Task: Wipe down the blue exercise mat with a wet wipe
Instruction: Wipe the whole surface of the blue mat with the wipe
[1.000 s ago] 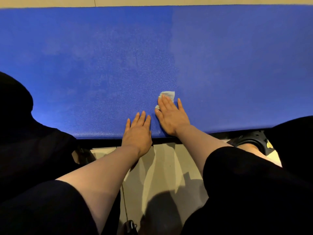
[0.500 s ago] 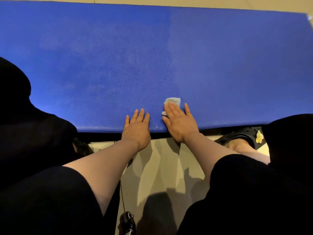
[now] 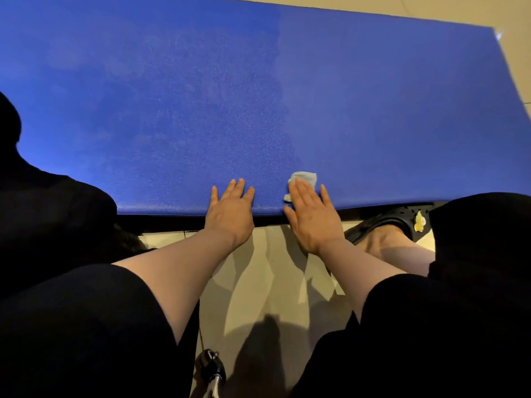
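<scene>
My right hand (image 3: 311,216) lies flat with straight fingers, pressing the crumpled wet wipe (image 3: 304,179) onto the blue exercise mat (image 3: 373,116) at its near edge, the wipe poking out past my fingertips. My left hand (image 3: 231,212) rests flat and released just beside it, fingers on the mat's near edge, grasping nothing. The mat lies on the tiled floor (image 3: 267,271). A black sandal (image 3: 385,222) shows by the mat's near edge at right.

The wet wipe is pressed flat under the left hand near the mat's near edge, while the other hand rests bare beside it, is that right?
Not quite: the head view shows the wet wipe under the right hand, near the blue mat's near edge. The left hand rests bare beside it.
</scene>
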